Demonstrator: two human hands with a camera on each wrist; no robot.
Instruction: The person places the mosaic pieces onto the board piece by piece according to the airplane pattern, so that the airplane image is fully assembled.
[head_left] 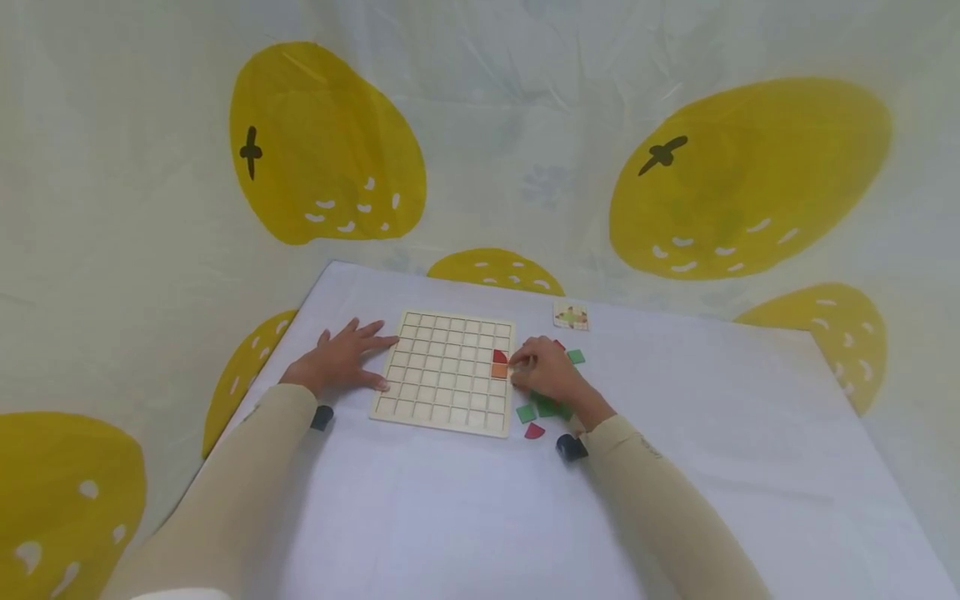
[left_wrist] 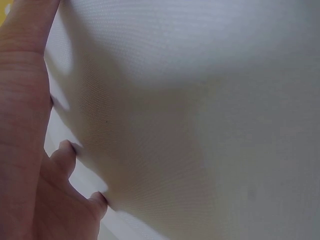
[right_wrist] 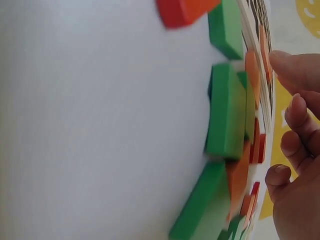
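Note:
A pale wooden grid board [head_left: 438, 372] lies on the white table. My left hand [head_left: 339, 358] is spread at its left edge, with the fingertips and thumb at the rim. In the left wrist view the left hand [left_wrist: 25, 125] shows a thumb and fingertips against white cloth. A red rounded tile [head_left: 499, 357] and an orange square tile [head_left: 499, 371] sit one behind the other near the board's right edge. Beside them is my right hand [head_left: 551, 371]. The right wrist view shows the right hand [right_wrist: 300, 135] with loosely bent fingers, thumb and forefinger apart, nothing visible between them.
Loose green blocks [right_wrist: 225, 112], along with red and orange ones, lie under and around my right hand. A red quarter-round tile [head_left: 534, 431] lies near the board's front right corner. A small pattern card [head_left: 572, 316] rests at the back. Dark objects [head_left: 572, 448] are by both wrists.

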